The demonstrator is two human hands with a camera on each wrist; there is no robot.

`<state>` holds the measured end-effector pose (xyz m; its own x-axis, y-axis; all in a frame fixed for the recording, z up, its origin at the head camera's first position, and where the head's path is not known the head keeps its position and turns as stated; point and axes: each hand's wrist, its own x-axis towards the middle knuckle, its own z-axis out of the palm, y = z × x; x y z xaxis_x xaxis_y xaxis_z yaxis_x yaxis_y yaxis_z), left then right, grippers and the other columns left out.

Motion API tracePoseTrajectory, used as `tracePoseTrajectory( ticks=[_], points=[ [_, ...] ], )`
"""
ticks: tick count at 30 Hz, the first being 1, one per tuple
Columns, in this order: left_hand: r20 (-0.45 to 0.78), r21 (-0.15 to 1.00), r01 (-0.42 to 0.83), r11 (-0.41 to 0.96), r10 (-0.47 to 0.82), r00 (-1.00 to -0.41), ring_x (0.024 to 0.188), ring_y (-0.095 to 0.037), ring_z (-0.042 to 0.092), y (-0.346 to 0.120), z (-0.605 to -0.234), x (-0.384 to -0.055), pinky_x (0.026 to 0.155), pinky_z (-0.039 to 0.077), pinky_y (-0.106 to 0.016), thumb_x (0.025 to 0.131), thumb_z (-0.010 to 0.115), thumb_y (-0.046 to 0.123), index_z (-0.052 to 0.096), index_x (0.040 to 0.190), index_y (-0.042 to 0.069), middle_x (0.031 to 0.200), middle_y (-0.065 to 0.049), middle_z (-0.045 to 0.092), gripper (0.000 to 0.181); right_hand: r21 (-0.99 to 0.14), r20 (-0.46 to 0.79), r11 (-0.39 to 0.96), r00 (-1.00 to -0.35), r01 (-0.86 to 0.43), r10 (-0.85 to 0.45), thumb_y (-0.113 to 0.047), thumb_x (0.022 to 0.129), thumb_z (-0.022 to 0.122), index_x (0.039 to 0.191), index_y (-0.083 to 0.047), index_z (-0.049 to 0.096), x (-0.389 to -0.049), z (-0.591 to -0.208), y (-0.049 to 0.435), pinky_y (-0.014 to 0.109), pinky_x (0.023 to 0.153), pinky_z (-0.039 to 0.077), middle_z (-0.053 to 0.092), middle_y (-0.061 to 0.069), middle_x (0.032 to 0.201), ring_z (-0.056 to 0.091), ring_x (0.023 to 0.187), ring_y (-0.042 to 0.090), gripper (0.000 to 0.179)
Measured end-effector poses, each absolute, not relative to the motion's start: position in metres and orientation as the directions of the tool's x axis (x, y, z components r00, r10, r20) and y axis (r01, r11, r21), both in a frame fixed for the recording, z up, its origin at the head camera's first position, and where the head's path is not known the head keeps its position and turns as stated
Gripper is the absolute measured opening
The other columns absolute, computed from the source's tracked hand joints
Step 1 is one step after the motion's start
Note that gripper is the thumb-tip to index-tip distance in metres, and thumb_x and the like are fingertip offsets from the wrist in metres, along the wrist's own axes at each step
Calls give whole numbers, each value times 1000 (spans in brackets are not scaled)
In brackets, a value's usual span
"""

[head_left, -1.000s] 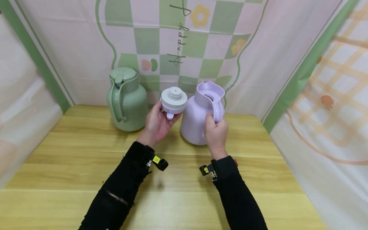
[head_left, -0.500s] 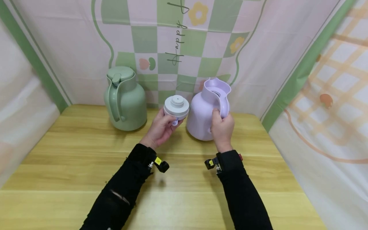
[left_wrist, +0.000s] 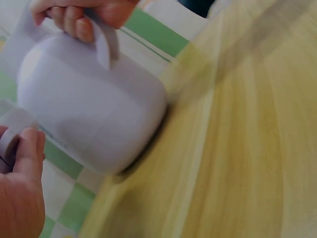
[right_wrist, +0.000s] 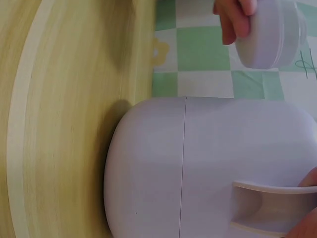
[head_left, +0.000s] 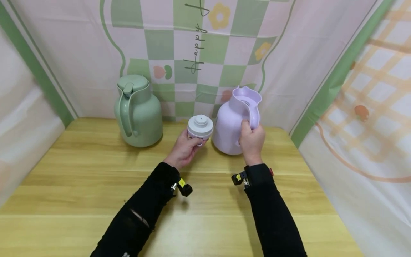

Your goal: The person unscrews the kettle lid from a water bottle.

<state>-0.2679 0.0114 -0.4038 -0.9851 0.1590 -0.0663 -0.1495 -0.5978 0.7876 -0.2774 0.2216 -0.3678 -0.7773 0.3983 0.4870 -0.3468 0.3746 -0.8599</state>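
A lilac vacuum jug (head_left: 226, 125) stands upright with its spouted mouth uncovered. My right hand (head_left: 252, 142) grips its handle (head_left: 254, 116), fingers wrapped round it. Left of the jug's shoulder, my left hand (head_left: 184, 150) holds the jug's lid (head_left: 200, 126) in the air, pale grey stopper side up and lilac top down. The thumb lies by the lid's small lilac lever (head_left: 200, 144). In the right wrist view the lid (right_wrist: 267, 34) is apart from the jug's wall (right_wrist: 148, 163). The palm side of the right hand is hidden.
A green vacuum jug (head_left: 142, 114) with its lid on stands at the back left, handle toward me. Behind both jugs hangs a checked curtain (head_left: 186, 43). The wooden table (head_left: 205, 214) stretches toward me, with cloth walls on either side.
The lilac jug has shifted right and slightly back in my right hand. My left hand has brought the lid right and lower, and its thumb has come up over the lid's lever.
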Motion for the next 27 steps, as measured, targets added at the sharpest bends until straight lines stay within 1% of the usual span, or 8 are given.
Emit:
tracePoseTrajectory(
  ticks=[3, 9, 12, 15, 19, 23, 27],
  points=[
    [-112, 808, -164, -565, 126, -986, 129, -38, 57, 18, -409, -271, 91, 59, -24, 90, 52, -23, 28, 158, 0, 154, -27, 41, 76, -861, 482, 379, -780, -338, 400, -27, 97, 59, 83, -8, 62, -280, -367, 225, 28, 41, 42, 52, -1, 54, 50, 41, 14, 24],
    [-208, 830, -211, -517, 65, -976, 127, -41, 61, 26, -419, -276, 92, 59, -27, 94, 60, -16, 30, 157, -5, 150, -31, 45, 72, -859, 482, 394, -773, -326, 413, -27, 96, 59, 84, -4, 63, -283, -367, 229, 27, 44, 41, 52, 0, 55, 50, 43, 14, 26],
    [-240, 858, -229, -459, 37, -970, 119, -37, 66, 27, -424, -279, 88, 60, -26, 95, 63, -11, 31, 156, -7, 146, -31, 49, 69, -859, 482, 394, -772, -326, 414, -27, 96, 59, 86, -4, 64, -283, -366, 230, 26, 44, 41, 52, 0, 56, 50, 43, 13, 25],
    [-260, 883, -241, -403, 10, -966, 108, -32, 69, 28, -431, -281, 83, 61, -25, 94, 65, -9, 36, 152, -8, 141, -31, 53, 64, -857, 487, 394, -772, -332, 408, -26, 96, 59, 86, -4, 64, -283, -366, 231, 26, 43, 40, 52, 0, 56, 49, 43, 14, 25],
    [-275, 898, -252, -360, -14, -961, 96, -26, 69, 31, -436, -281, 79, 61, -25, 93, 65, -10, 42, 147, -9, 137, -30, 55, 58, -857, 488, 387, -776, -339, 400, -26, 96, 59, 84, -5, 62, -283, -367, 232, 26, 42, 40, 51, -1, 54, 49, 41, 13, 24],
    [-282, 910, -260, -322, -23, -959, 91, -23, 69, 33, -440, -282, 80, 61, -26, 93, 66, -9, 47, 143, -9, 132, -28, 57, 53, -860, 484, 379, -779, -340, 398, -27, 96, 59, 86, -5, 63, -283, -367, 232, 27, 41, 42, 52, -1, 54, 49, 40, 13, 25],
    [-284, 924, -261, -280, -44, -958, 87, -21, 68, 35, -441, -283, 80, 62, -28, 91, 66, -10, 50, 137, -10, 125, -25, 59, 49, -862, 481, 376, -781, -339, 399, -27, 96, 59, 91, -3, 66, -283, -366, 232, 27, 42, 43, 54, -1, 56, 51, 41, 14, 25]
  ],
)
